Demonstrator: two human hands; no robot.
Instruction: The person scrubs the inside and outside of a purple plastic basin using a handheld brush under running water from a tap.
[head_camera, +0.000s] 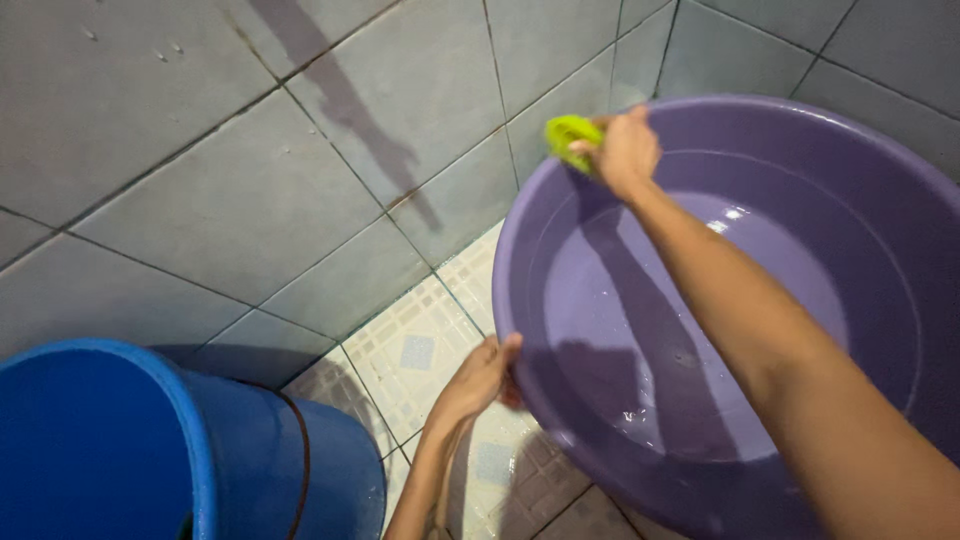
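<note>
Right forearm crosses the tilted purple basin (800, 300), right hand (625, 150) clenched on a green scrubber (568, 132) at the far rim, near rim gripped by left hand (478, 380), over patterned floor tiles (415, 350) beside a blue bucket (120, 440).

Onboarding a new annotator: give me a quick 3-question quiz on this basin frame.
1. True or false: the right hand presses a green scrubber against the rim of the purple basin.
2. Multiple choice: where is the left hand? A) inside the blue bucket B) gripping the basin's near edge C) flat on the wall
3. Short answer: what stands at the lower left, beside the tilted basin?

Key:
1. True.
2. B: its fingers curl over the basin's edge, above the patterned floor tiles.
3. A blue bucket, standing against the grey tiled wall.
</note>
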